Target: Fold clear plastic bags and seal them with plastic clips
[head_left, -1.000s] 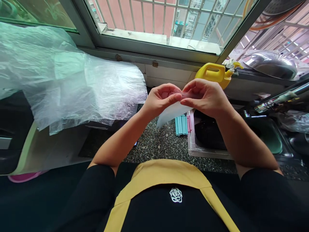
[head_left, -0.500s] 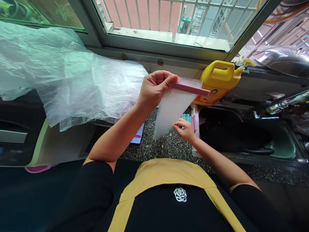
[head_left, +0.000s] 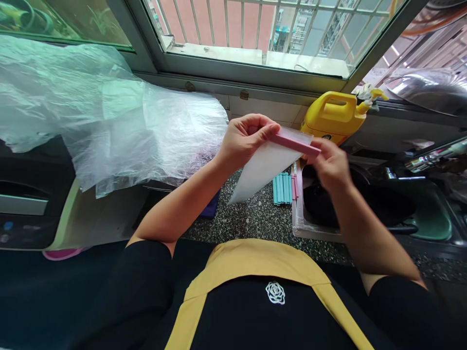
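A pink bag sealing clip [head_left: 296, 144] lies across the wide top of a translucent, cone-shaped plastic bag [head_left: 260, 167], which looks like a piping bag. My left hand [head_left: 250, 136] pinches the clip's left end together with the bag. At the other end, my right hand [head_left: 332, 163] has its fingers closed on the clip; it is slightly blurred. The bag's pointed tip hangs down to the left over the speckled counter [head_left: 248, 218]. Below the hands lie several turquoise clips [head_left: 282, 188] in a row, with pink clips [head_left: 295, 186] beside them.
A yellow jug with a pump [head_left: 328, 116] stands behind my right hand. To the right is a sink [head_left: 434, 209] with a black pan [head_left: 394, 201]. Crumpled clear plastic sheeting [head_left: 153, 126] covers things at left. A phone [head_left: 210, 206] lies partly under my left forearm.
My right hand has risen from beside the bag's lower part to the clip's right end and closed on it. My left hand, with clip and bag, has shifted slightly right and down.
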### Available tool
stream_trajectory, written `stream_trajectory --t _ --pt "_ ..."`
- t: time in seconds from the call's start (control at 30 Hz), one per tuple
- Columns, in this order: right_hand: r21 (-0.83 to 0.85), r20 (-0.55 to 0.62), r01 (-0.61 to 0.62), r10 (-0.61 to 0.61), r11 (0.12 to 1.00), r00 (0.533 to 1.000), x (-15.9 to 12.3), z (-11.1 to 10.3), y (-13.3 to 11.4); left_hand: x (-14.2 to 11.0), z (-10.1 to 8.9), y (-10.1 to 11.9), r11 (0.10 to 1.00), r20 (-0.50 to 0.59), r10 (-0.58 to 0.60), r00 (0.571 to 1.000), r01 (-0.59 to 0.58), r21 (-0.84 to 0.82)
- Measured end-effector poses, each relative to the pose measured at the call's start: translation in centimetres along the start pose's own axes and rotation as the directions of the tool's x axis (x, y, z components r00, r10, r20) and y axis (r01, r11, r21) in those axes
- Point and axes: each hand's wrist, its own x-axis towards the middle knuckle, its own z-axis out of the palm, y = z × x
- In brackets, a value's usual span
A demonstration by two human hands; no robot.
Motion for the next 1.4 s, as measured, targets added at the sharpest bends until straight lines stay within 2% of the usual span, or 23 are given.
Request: stream_trajectory --t 0.07,0.13,0.17,0.27,0.33,0.4,0.47,0.5,0.57,0.67,0.73,0.8,0.87,0.93,0.97,1.03,1.1,1.17,1.23,1.33,1.4 --pt "0.057 0.129 0.015 -0.022 0.998 0.991 1.8 -1.8 -3.4 -0.1 0.5 0.0 0.999 0.042 -0.018 0.999 0.019 -0.027" --pt "-0.028 0.258 0.059 -0.049 0.998 0.965 2.7 -2.1 -5.9 -0.1 0.8 -0.3 0.998 0.067 -0.036 0.997 0.039 -0.047" --pt "-0.075 0.267 0.085 -0.062 0.994 0.962 2.9 -1.8 -6.6 -0.1 0.8 -0.7 0.998 0.064 -0.04 0.997 0.043 -0.048" --pt "-0.152 0.268 0.133 -0.089 0.979 0.959 3.1 -0.4 -6.9 -1.3 -0.2 -3.3 0.998 -0.023 -0.062 0.998 0.062 0.008" --pt "-0.153 0.244 0.146 -0.105 0.977 0.964 3.1 0.0 -6.3 -3.6 -1.4 -6.3 0.984 -0.108 -0.135 0.985 0.145 0.099" --pt "-0.156 0.208 0.151 -0.117 0.976 0.971 3.2 -0.2 -6.0 -7.1 -2.5 -9.7 0.913 -0.226 -0.279 0.933 0.33 0.238" --pt "-0.165 0.186 0.14 -0.109 0.976 0.977 3.3 -0.7 -5.9 -11.0 -3.1 -12.8 0.749 -0.31 -0.433 0.847 0.529 0.398" --pt "-0.168 0.179 0.129 -0.098 0.977 0.979 3.3 -0.9 -5.9 -12.8 -3.3 -14.0 0.665 -0.342 -0.481 0.807 0.59 0.458" --pt "-0.162 0.166 0.108 -0.08 0.981 0.983 3.4 -1.1 -6.1 -15.5 -3.5 -15.7 0.572 -0.341 -0.54 0.77 0.632 0.523" --pt "-0.134 0.147 0.093 -0.073 0.987 0.986 3.6 -1.2 -6.2 -16.6 -3.7 -16.4 0.547 -0.33 -0.569 0.753 0.646 0.533" --pt "-0.135 0.143 0.095 -0.076 0.986 0.987 3.9 -1.3 -6.4 -15.4 -4.0 -15.6 0.613 -0.31 -0.529 0.79 0.608 0.505" --pt "-0.147 0.135 0.103 -0.083 0.984 0.987 4.2 -1.5 -6.6 -13.1 -4.2 -14.1 0.754 -0.242 -0.421 0.874 0.485 0.442" --pt "-0.147 0.118 0.109 -0.092 0.983 0.989 4.6 -1.8 -7.0 -10.2 -4.2 -12.1 0.885 -0.107 -0.278 0.954 0.298 0.357" --pt "-0.135 0.089 0.104 -0.092 0.985 0.992 5.0 -2.2 -7.3 -7.2 -3.7 -10.5 0.94 0.035 -0.194 0.98 0.175 0.292" --pt "-0.128 0.07 0.1 -0.091 0.987 0.993 5.3 -2.5 -7.3 -5.9 -3.3 -9.9 0.95 0.108 -0.197 0.975 0.162 0.266" --pt "-0.125 0.016 0.095 -0.094 0.988 0.995 5.7 -3.1 -7.3 -3.4 -2.5 -9.6 0.95 0.237 -0.271 0.933 0.219 0.225" --pt "-0.148 -0.061 0.094 -0.104 0.984 0.993 6.1 -4.0 -6.8 -1.4 -1.8 -10.0 0.922 0.273 -0.373 0.887 0.321 0.215" --pt "-0.195 -0.143 0.068 -0.097 0.978 0.985 6.4 -5.1 -5.8 0.4 -1.4 -10.7 0.893 0.239 -0.441 0.865 0.396 0.215" --pt "-0.236 -0.236 0.015 -0.072 0.972 0.969 6.7 -6.2 -4.5 2.2 -1.1 -11.2 0.886 0.199 -0.446 0.872 0.399 0.239" --pt "-0.254 -0.348 -0.049 -0.044 0.966 0.937 7.1 -7.8 -2.1 5.3 -0.5 -11.5 0.851 0.152 -0.443 0.884 0.361 0.38" --pt "-0.242 -0.404 -0.075 -0.03 0.967 0.914 7.3 -8.5 -0.5 7.4 0.0 -11.5 0.781 0.077 -0.454 0.888 0.355 0.513"
